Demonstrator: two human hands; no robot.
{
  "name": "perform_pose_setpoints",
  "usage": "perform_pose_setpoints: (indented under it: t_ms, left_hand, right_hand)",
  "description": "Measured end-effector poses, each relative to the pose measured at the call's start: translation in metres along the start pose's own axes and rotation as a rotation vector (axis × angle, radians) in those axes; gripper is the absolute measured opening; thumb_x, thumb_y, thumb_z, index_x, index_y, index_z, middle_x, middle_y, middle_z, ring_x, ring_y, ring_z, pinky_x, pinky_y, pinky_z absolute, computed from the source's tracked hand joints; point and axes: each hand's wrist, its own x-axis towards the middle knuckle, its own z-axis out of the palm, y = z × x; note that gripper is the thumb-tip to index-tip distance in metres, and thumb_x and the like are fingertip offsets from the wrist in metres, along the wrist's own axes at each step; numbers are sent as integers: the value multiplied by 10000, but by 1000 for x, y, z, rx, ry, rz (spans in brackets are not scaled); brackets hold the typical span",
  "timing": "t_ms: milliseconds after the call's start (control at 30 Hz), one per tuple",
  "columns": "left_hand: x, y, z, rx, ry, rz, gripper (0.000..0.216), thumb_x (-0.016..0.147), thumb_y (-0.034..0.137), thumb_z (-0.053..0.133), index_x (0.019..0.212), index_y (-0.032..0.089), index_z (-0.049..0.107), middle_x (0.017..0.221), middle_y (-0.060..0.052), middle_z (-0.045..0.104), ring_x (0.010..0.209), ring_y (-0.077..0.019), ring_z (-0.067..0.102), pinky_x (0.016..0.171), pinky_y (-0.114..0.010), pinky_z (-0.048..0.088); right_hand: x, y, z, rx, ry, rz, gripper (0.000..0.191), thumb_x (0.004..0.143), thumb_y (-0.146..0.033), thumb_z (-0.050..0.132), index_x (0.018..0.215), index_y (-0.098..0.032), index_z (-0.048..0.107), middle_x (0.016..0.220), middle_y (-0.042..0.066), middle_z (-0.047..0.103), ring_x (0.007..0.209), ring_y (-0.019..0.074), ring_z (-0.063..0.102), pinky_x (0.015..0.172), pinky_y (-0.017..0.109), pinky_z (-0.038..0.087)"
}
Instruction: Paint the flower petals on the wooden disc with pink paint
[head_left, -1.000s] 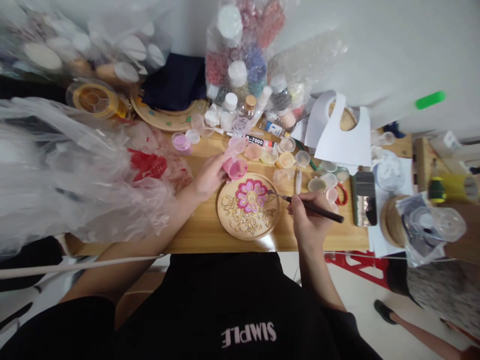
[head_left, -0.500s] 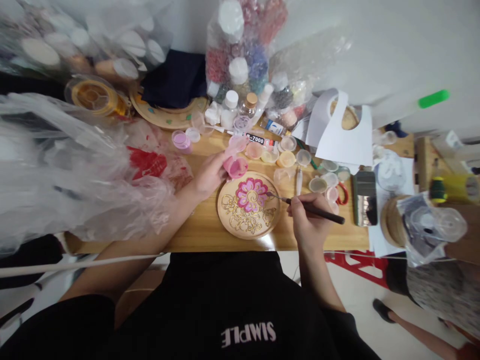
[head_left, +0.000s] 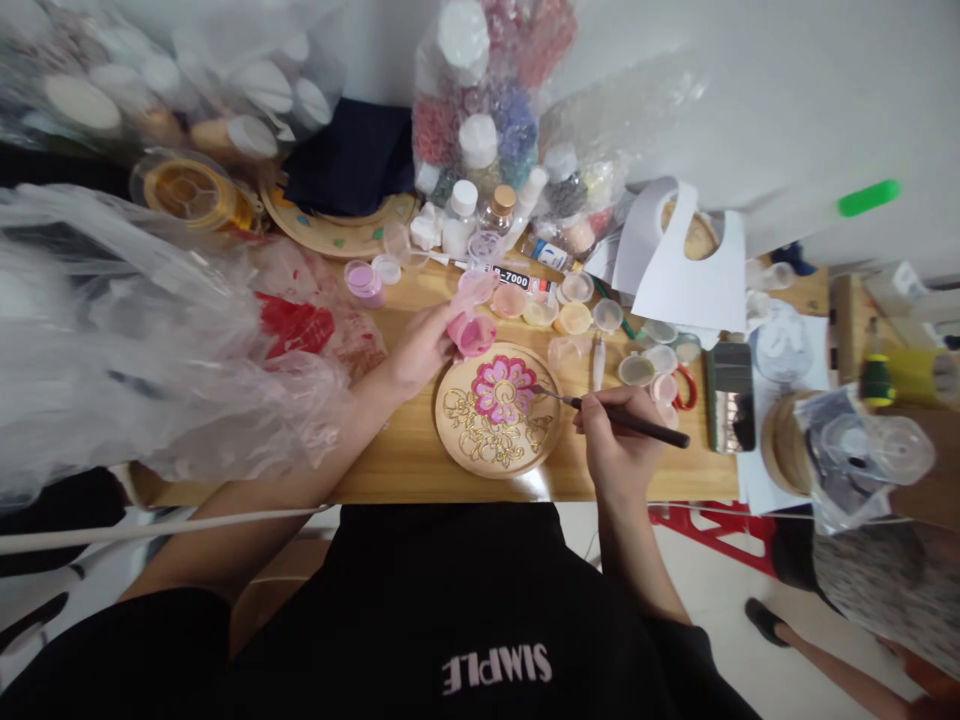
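Note:
A round wooden plate (head_left: 459, 445) lies on the table in front of me, bearing a pink flower (head_left: 504, 390) and gold wire-like outlines of leaves and curls. My left hand (head_left: 421, 352) is closed around a small plastic cup (head_left: 475, 335) of pink material, tilted just above the plate's upper left rim. In my right hand (head_left: 621, 440) is a dark-handled palette knife (head_left: 634, 424), gripped like a pen. Its thin metal tip reaches the right-hand petals of the flower; whether it touches them I cannot tell.
Several small cups (head_left: 574, 318) of coloured material stand behind the plate, near a glue tube (head_left: 517, 278). A lilac cup (head_left: 364, 283) sits further left, by crumpled plastic bags (head_left: 225, 380). On the right are a phone (head_left: 730, 398) and red-handled scissors (head_left: 685, 388). Another person's leg shows lower right.
Almost nothing differs. The palette knife's tip stays at the flower's right petals, and my left hand keeps the pink cup in the same place.

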Motion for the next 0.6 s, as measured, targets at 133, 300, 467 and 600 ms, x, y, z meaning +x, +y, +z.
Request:
perform_pose_setpoints:
  t_ms: [133, 300, 467, 600]
  left_hand:
    - [0, 0, 0, 3, 3, -6, 401, 998, 355, 629, 651, 176, 538, 570, 16, 535, 466, -82, 478, 452, -192, 370]
    - [0, 1, 1, -1, 6, -6, 389, 1010, 325, 614, 659, 175, 541, 564, 22, 521, 470, -83, 485, 461, -192, 378]
    - [0, 2, 1, -1, 6, -14, 428, 1034, 313, 584, 633, 176, 525, 542, 21, 512, 454, -84, 474, 455, -196, 376]
    - [-1, 3, 3, -4, 17, -15, 418, 1031, 296, 585, 635, 173, 536, 536, 19, 516, 452, -82, 476, 453, -192, 372]
  right_hand:
    - [0, 2, -1, -27, -5, 10, 170, 841, -307, 757, 739, -216, 656, 616, -36, 655, 533, 131, 611, 537, 265, 496]
    - [0, 2, -1, -45, 2, 9, 185, 838, -333, 751, 732, -218, 651, 608, -37, 644, 531, 135, 609, 532, 270, 497]
    - [0, 2, -1, -27, 10, 13, 158, 819, -301, 747, 729, -222, 645, 612, -37, 651, 533, 136, 606, 528, 268, 492]
    - [2, 1, -1, -37, 13, 13, 165, 822, -310, 741, 730, -226, 633, 602, -41, 644, 527, 136, 599, 529, 273, 490]
